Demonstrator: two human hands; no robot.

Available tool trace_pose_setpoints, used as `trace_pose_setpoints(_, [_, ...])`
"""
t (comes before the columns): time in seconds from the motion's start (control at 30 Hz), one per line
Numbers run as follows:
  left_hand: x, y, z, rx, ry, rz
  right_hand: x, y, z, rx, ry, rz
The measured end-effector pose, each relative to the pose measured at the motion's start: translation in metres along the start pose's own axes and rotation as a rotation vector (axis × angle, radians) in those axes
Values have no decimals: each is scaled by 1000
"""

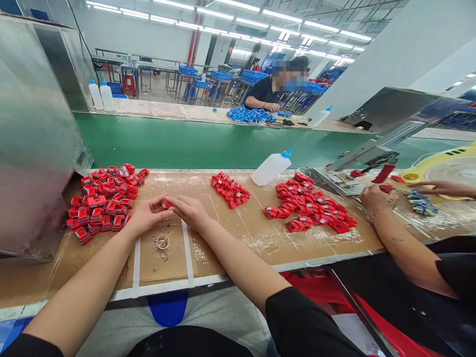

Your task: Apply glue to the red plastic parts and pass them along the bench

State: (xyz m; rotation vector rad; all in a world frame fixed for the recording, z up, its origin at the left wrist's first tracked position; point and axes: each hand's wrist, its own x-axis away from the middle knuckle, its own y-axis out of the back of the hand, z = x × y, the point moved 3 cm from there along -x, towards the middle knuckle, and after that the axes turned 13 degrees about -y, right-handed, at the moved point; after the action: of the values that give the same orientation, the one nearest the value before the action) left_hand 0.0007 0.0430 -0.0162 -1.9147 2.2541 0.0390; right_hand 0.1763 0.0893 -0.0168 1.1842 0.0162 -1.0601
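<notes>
Between my two hands is a small red plastic part (166,203) with a grey face. My left hand (146,216) grips it from the left with thumb and fingers. My right hand (190,212) has its fingertips closed on the part's right side. Beside my left hand lies a heap of red parts with grey-and-black rims (97,202). Right of my right hand is a smaller pile of red pieces (230,189). Below my hands, a small clear cup (162,242) stands on a taped cardboard sheet (159,267).
A white squeeze bottle (271,168) leans near the green belt (167,144). More red parts (312,203) lie to the right. A co-worker's hand (379,198) works by a metal press (357,173). A metal housing (33,139) bounds the left side. Another person sits across the belt.
</notes>
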Motion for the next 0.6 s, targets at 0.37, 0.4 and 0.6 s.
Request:
trace_pose_setpoints(0.37, [1, 5, -2, -230, -18, -54, 3, -4, -10, 49, 84, 0])
trace_pose_setpoints(0.4, [1, 5, -3, -247, -29, -65, 3, -4, -9, 41, 94, -23])
trace_pose_setpoints(0.6, [1, 7, -6, -295, -46, -16, 3, 3, -6, -16, 195, -58])
